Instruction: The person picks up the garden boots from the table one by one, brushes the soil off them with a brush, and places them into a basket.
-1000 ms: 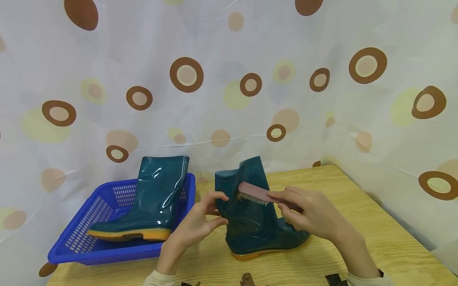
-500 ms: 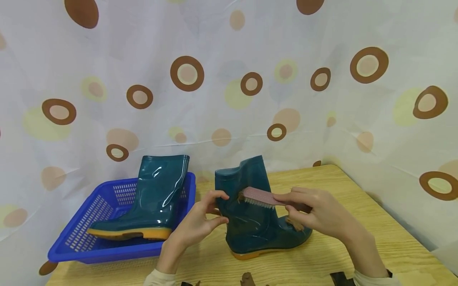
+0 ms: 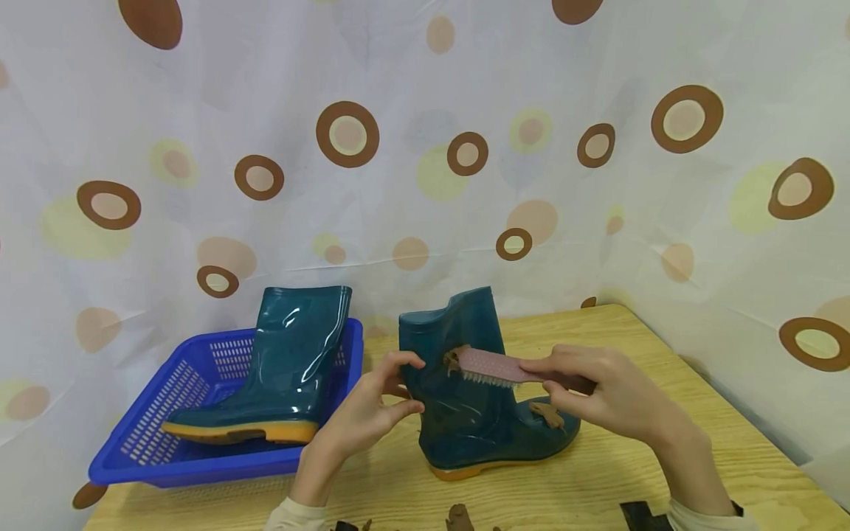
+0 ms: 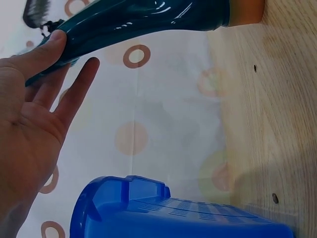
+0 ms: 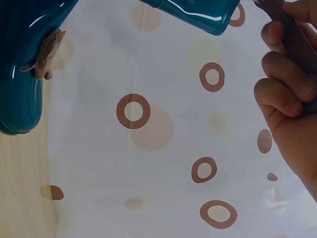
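Observation:
A dark green rubber boot (image 3: 468, 435) with a yellow sole stands on the table. My left hand (image 3: 358, 413) holds the back of its shaft, thumb on the near side and fingers behind it, as the left wrist view shows. In my right hand (image 3: 607, 391) is the handle of a pink brush (image 3: 494, 366), its pale bristles facing the shaft. Whether they touch the boot I cannot tell. A brown mud-like clump (image 3: 453, 360) sticks to the shaft at the brush's tip. Another brown clump (image 3: 547, 414) lies on the boot's instep, also visible in the right wrist view.
Left of my left hand, a blue plastic basket (image 3: 126, 451) holds a second green boot (image 3: 292, 369). Brown bits (image 3: 458, 518) lie at the near side of the wooden table (image 3: 690, 435). A patterned curtain (image 3: 412, 206) hangs behind it.
My right hand and the brush have shifted to the right, uncovering the clump on the shaft and the one on the instep. The left hand stays in place on the boot.

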Tool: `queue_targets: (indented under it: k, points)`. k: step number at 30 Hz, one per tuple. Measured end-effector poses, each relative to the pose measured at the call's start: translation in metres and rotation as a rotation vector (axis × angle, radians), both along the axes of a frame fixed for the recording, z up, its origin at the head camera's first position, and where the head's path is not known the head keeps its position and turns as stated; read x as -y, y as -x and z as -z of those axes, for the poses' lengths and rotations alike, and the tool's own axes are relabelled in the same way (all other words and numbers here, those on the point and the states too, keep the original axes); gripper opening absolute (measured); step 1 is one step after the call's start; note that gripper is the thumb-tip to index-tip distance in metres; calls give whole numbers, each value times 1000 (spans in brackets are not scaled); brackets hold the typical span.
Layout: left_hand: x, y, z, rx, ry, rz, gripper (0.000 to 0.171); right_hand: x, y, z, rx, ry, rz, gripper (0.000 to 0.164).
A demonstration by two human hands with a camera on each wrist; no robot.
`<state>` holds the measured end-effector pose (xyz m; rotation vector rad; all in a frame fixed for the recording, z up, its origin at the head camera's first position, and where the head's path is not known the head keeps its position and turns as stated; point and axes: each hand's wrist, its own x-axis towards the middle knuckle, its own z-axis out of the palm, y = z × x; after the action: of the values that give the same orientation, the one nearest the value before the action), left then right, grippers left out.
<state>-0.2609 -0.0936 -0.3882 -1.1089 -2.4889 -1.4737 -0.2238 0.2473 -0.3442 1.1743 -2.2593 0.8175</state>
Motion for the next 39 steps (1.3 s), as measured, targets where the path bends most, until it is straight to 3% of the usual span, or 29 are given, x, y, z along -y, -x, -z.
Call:
queue_targets:
  k: [4,8,13,24,27,39]
  points:
    - [0,0,0,-6,-4,7,58,3,1,0,-68,36,17,49]
    - [0,0,1,-7,-13,27,58,10,4,5,-124,-9,84,47]
    - [-1,0,1,-10,-18,48,58,20,6,10,-67,-59,87,42]
    - [0,0,1,-15,-10,35,58,17,2,8,65,-20,-13,37]
    - [0,-1,1,-13,-11,28,59,13,0,6,74,-26,-1,37]
    - [-1,0,3,-28,-16,24,60,4,0,0,-103,-4,121,46]
